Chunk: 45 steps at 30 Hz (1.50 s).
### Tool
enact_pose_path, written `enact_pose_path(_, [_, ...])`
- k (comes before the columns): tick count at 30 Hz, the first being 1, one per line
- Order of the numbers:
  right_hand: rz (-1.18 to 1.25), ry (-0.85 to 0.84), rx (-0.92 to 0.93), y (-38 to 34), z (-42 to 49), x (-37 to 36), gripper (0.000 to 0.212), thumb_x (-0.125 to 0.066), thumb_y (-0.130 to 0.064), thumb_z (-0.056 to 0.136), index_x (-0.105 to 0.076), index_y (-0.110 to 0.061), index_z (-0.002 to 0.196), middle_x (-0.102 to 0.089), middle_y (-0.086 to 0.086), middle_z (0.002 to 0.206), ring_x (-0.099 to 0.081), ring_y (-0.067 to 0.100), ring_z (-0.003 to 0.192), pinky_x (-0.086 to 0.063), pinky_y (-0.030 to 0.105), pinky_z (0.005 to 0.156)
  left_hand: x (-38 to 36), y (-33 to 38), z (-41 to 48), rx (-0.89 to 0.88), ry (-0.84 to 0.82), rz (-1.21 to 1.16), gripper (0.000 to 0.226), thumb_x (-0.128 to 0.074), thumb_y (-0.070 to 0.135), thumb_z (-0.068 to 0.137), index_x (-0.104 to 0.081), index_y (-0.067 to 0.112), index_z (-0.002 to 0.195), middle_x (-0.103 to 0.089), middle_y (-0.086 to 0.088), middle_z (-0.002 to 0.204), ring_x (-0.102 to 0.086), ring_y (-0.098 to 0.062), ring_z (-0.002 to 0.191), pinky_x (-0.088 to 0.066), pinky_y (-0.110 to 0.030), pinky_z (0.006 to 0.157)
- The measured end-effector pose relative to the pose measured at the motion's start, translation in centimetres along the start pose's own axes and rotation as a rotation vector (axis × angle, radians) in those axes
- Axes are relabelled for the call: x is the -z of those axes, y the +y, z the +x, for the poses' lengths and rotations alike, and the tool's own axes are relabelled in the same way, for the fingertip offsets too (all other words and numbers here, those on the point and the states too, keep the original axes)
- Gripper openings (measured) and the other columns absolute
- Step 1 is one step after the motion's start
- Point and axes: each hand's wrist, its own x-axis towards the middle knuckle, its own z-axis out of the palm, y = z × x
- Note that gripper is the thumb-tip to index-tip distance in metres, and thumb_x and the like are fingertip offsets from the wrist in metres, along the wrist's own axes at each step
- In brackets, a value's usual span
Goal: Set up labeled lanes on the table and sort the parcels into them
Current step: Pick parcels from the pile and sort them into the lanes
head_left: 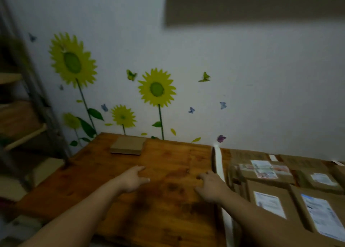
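Loose grip: right hand [210, 188] beside white strip [218, 162], parcels [267, 173] beyond.

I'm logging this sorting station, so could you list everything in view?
table: one, brown wood, lower frame
tape: one strip, white, front to back on table, right of centre
parcels: at least six, brown with white labels, right of tape
cardboard: one flat piece, brown, table's far side by wall
sunflowers: four stickers, yellow, on wall
butterflies: several stickers, mixed colours, on wall
shelf: one, tan, left
board: one, dark, upper right
left grip: bare hand, fingers extended, over table
right grip: bare hand, fingers loosely curled, beside tape
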Motion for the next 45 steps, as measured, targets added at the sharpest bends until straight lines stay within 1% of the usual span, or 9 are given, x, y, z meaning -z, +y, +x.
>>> enact_pose_path(4, [0.127,-0.063,-0.034,-6.3,5.5,-1.6,0.043,-0.054,-0.051,0.086,-0.06,-0.02,0.115,-0.059,0.004,0.114,-0.058,0.026,0.109,-0.045,0.029,0.081,6.5,-6.9,1.6,0.079,0.055,-0.042,0.07,-0.063,0.038,0.087,-0.029,0.02,0.146,-0.027,-0.007,0.153,-0.034,-0.024,0.136,-0.032,-0.028,0.104])
enact_pose_path(11, [0.065,-0.234,-0.151,-13.5,13.5,-4.6,0.059,-0.051,-0.046,0.094,-0.037,-0.017,0.144,-0.041,0.006,0.147,-0.046,0.022,0.127,-0.041,0.029,0.101,14.9,-14.3,5.1,0.196,0.105,-0.134,0.065,-0.059,0.035,0.09,-0.029,0.019,0.146,-0.03,-0.009,0.152,-0.033,-0.028,0.136,-0.032,-0.033,0.106])
enact_pose_path(22, [0.191,-0.242,-0.154,-17.5,30.8,-8.1,0.065,-0.056,-0.046,0.091,-0.032,-0.02,0.146,-0.047,0.006,0.141,-0.055,0.015,0.107,-0.047,0.03,0.091,18.0,-18.6,20.0,0.276,0.035,-0.127,0.071,-0.06,0.039,0.088,-0.023,0.026,0.148,-0.027,-0.006,0.153,-0.032,-0.027,0.137,-0.033,-0.036,0.107])
enact_pose_path(27, [0.388,-0.204,-0.153,-18.6,39.4,-11.1,0.059,-0.062,-0.035,0.089,-0.038,-0.022,0.141,-0.054,0.005,0.129,-0.055,0.016,0.101,-0.047,0.033,0.089,18.5,-20.5,29.1,0.327,0.016,-0.154,0.07,-0.06,0.035,0.089,-0.021,0.027,0.147,-0.033,-0.006,0.15,-0.042,-0.024,0.129,-0.043,-0.027,0.085])
enact_pose_path(29, [0.519,-0.179,-0.163,-19.0,41.8,-12.5,0.064,-0.064,-0.033,0.089,-0.033,-0.023,0.144,-0.05,0.005,0.136,-0.053,0.02,0.112,-0.044,0.031,0.09,18.0,-21.4,32.1,0.332,0.022,-0.229,0.07,-0.06,0.033,0.089,-0.021,0.029,0.147,-0.038,-0.005,0.146,-0.052,-0.016,0.11,-0.041,-0.019,0.063])
enact_pose_path(31, [0.628,-0.199,-0.199,-19.0,43.5,-13.9,0.07,-0.064,-0.033,0.089,-0.026,-0.025,0.147,-0.045,0.006,0.142,-0.051,0.023,0.119,-0.045,0.033,0.095,17.3,-22.0,34.6,0.318,0.01,-0.289,0.07,-0.061,0.03,0.089,-0.022,0.028,0.147,-0.044,-0.004,0.14,-0.052,-0.01,0.093,-0.037,-0.015,0.057])
enact_pose_path(34, [0.656,-0.242,-0.249,-18.6,45.1,-15.6,0.081,-0.065,-0.037,0.088,-0.016,-0.026,0.151,-0.038,0.006,0.147,-0.05,0.024,0.121,-0.046,0.034,0.097,16.0,-22.7,37.4,0.304,-0.001,-0.323,0.072,-0.061,0.026,0.089,-0.019,0.026,0.148,-0.044,-0.005,0.141,-0.049,-0.021,0.118,-0.041,-0.018,0.075])
enact_pose_path(41, [0.642,-0.239,-0.242,-18.4,45.8,-17.3,0.088,-0.072,-0.025,0.083,-0.017,-0.024,0.152,-0.033,0.007,0.15,-0.046,0.011,0.101,-0.044,0.012,0.06,14.8,-23.6,38.7,0.311,-0.094,-0.205,0.087,-0.076,0.018,0.077,-0.024,0.02,0.147,-0.023,-0.012,0.149,-0.033,-0.03,0.133,-0.036,-0.038,0.107])
enact_pose_path(45, [0.576,-0.079,-0.253,-19.7,44.0,-15.9,0.068,-0.066,-0.031,0.088,-0.031,-0.025,0.147,-0.037,0.006,0.143,-0.053,0.019,0.11,-0.049,0.016,0.075,15.6,-24.0,36.8,0.243,-0.053,-0.081,0.069,-0.07,0.029,0.083,-0.035,0.021,0.142,-0.02,-0.009,0.146,-0.034,-0.029,0.13,-0.035,-0.035,0.104])
